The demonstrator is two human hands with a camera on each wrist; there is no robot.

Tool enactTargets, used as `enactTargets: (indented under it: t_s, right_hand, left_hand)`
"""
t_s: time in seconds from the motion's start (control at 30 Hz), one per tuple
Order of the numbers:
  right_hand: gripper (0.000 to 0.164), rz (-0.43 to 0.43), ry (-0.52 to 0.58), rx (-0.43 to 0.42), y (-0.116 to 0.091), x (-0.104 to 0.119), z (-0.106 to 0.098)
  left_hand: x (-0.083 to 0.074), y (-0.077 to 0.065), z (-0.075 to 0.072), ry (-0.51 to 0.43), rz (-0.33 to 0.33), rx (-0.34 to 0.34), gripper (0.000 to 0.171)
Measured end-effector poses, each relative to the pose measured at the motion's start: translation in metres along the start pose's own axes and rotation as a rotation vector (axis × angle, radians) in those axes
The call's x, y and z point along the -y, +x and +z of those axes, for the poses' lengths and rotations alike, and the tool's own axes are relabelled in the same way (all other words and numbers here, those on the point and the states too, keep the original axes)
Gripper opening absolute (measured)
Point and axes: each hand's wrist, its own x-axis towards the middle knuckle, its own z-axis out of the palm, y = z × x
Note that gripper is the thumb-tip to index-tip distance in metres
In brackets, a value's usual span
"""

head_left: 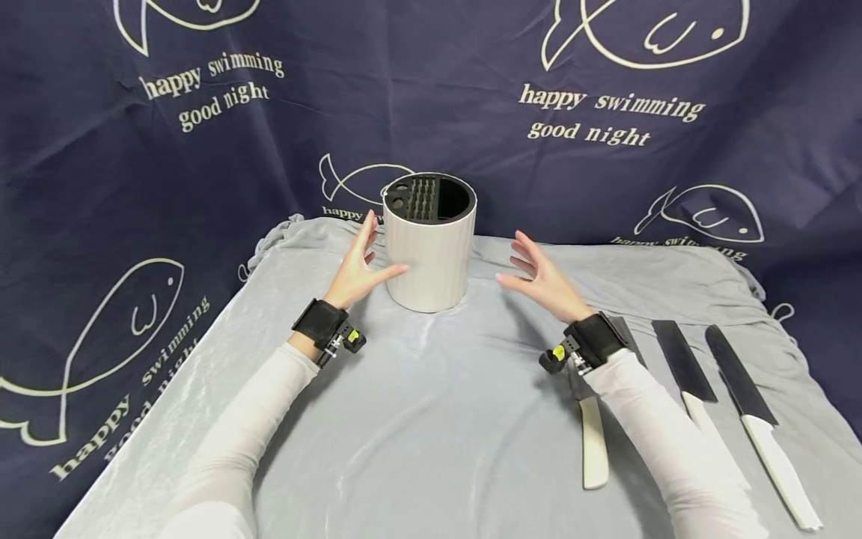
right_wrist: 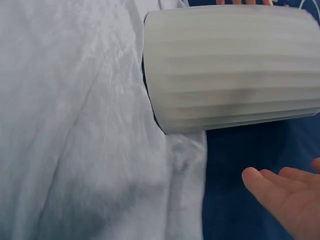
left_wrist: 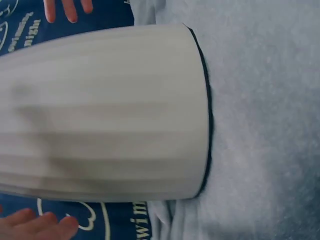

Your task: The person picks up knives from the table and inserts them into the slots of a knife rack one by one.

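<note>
A white, ribbed, round knife holder (head_left: 431, 262) stands upright near the back of the table, with a black slotted insert (head_left: 426, 201) in its top. To its left is my left hand (head_left: 358, 268), fingers spread and thumb in front of the holder's side; whether it touches cannot be told. My right hand (head_left: 542, 283) is held apart from the holder on the other side, fingers loosely extended and nothing in them. The left wrist view has the holder's side (left_wrist: 110, 115) between both hands. In the right wrist view, a gap separates the right hand (right_wrist: 287, 195) from the holder (right_wrist: 230, 70).
Three white-handled knives lie on the right: one (head_left: 594, 442) partly under the right wrist, a broad-bladed one (head_left: 683, 359) partly behind the forearm, and another (head_left: 741, 374) farther right. Grey cloth (head_left: 404, 419) covers the table. A navy printed curtain (head_left: 431, 90) hangs behind.
</note>
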Motion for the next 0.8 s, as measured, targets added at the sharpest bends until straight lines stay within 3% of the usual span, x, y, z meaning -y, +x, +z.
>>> enactTargets:
  t_s: [0.23,0.47,0.6,0.7,0.8]
  right_hand:
    - [0.091,0.035,0.13,-0.009,0.029,-0.006,0.015]
    - [0.099,0.038,0.099,-0.002,0.054,-0.008,0.035]
    - [0.1,0.023,0.105,-0.023,0.064,-0.006,0.046]
    - [0.099,-0.007,0.114,-0.042,0.069,-0.005,0.052]
    - [0.098,-0.036,0.124,-0.05,0.072,-0.007,0.057]
  left_hand:
    - [0.014,0.013,-0.002,-0.044,-0.077,0.097,0.108]
    - [0.026,0.023,-0.006,-0.088,-0.112,0.165,0.109]
    - [0.043,0.032,-0.005,-0.112,-0.104,0.18,0.11]
    - [0.045,0.035,-0.006,-0.129,-0.09,0.188,0.11]
    - [0.034,0.031,-0.007,-0.129,-0.09,0.189,0.109]
